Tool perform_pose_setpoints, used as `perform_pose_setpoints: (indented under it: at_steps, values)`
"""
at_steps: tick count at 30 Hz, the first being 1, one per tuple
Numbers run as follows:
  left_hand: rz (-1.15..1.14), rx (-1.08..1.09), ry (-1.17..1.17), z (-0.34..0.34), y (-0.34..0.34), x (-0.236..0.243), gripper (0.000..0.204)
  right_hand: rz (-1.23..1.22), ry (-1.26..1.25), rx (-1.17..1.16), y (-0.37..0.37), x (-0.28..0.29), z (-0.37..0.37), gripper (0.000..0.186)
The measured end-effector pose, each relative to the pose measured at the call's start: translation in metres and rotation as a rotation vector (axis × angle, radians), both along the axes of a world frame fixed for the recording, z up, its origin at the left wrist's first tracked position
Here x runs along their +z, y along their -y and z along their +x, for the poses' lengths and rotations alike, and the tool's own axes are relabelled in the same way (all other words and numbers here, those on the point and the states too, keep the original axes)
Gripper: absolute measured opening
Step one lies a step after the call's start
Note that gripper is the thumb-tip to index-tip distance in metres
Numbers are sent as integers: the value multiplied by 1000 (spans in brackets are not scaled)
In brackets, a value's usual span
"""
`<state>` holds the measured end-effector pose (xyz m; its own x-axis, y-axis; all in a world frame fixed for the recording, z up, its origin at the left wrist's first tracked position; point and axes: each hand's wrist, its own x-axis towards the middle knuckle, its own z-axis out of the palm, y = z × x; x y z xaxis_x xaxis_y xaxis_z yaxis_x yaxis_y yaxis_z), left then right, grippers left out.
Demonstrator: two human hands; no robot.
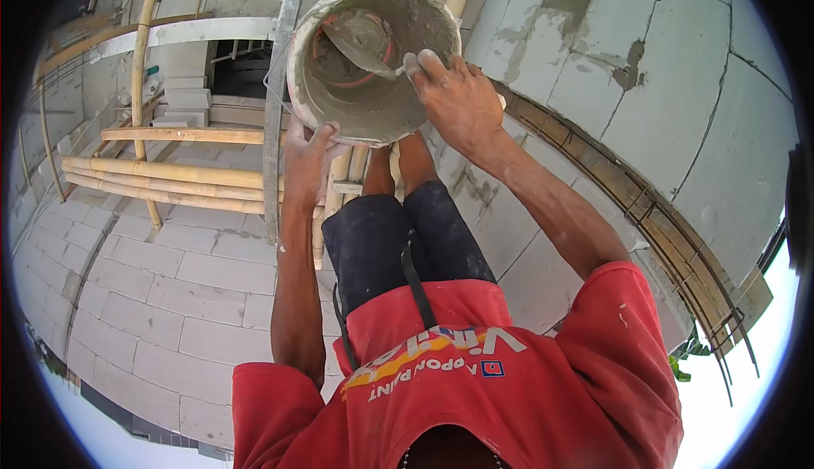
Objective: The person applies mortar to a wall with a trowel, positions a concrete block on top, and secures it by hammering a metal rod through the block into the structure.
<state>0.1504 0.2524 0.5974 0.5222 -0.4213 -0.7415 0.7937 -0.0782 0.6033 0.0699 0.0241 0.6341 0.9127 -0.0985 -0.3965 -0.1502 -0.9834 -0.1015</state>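
Observation:
A round bucket [301,66] is tilted so its mouth faces me, its inner wall coated with wet grey mortar [339,69]. My left hand [309,151] grips the near left part of its rim, thumb over the edge and fingers hidden behind. My right hand [458,100] is closed round the handle of a trowel [360,49] and rests over the bucket's right rim. The trowel's mortar-smeared blade reaches into the bucket. A thin wire handle [270,79] hangs at the bucket's left side.
Bamboo poles [170,172] run across on the left and beneath the bucket. A metal upright [275,113] stands close by on the left. Grey block walls [670,70] rise on the right, beside a bar of steel reinforcement [678,240]. Pale blocks [186,100] are stacked farther left.

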Motion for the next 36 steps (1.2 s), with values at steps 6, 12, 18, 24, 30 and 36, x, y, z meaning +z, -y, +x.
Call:
perform_pose_setpoints:
  at_steps: [6,12,18,24,30,36]
  values:
    - [86,-81,150,15,-5,-13,53,93,-93,242,6,3,-7,37]
    - [158,-159,309,13,-13,-12,49,244,-317,-16,36,41,21,35]
    - [123,-58,373,4,8,-5,46,432,-156,-257,4,29,0,34]
    - [67,-50,254,-11,10,-4,51,714,25,-503,-18,14,-3,40]
    - [-64,80,162,-15,63,7,54,879,306,-817,-32,0,-18,47]
    - [-240,203,69,1,122,-5,69,919,496,-1035,8,0,-36,45]
